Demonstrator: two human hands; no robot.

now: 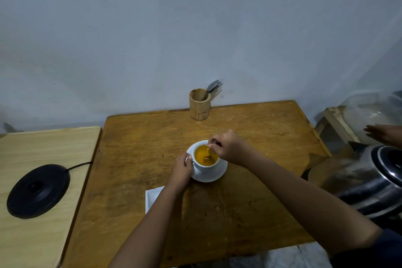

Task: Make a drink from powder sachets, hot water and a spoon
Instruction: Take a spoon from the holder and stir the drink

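Note:
A white cup (pixel 204 166) full of orange-yellow drink stands on a white saucer (pixel 212 177) in the middle of the brown wooden table (pixel 239 202). My left hand (pixel 181 169) grips the cup's handle side. My right hand (pixel 228 148) pinches the handle of a spoon (pixel 209 156), whose bowl sits in the liquid. A white sachet or paper (pixel 152 198) lies flat on the table, partly under my left forearm.
A wooden holder (pixel 199 104) with cutlery stands at the table's back edge by the wall. A black kettle base (pixel 38 190) with its cord rests on the lighter table to the left. A metal kettle (pixel 369 178) sits at the right edge; another person's hand (pixel 385 134) shows beyond it.

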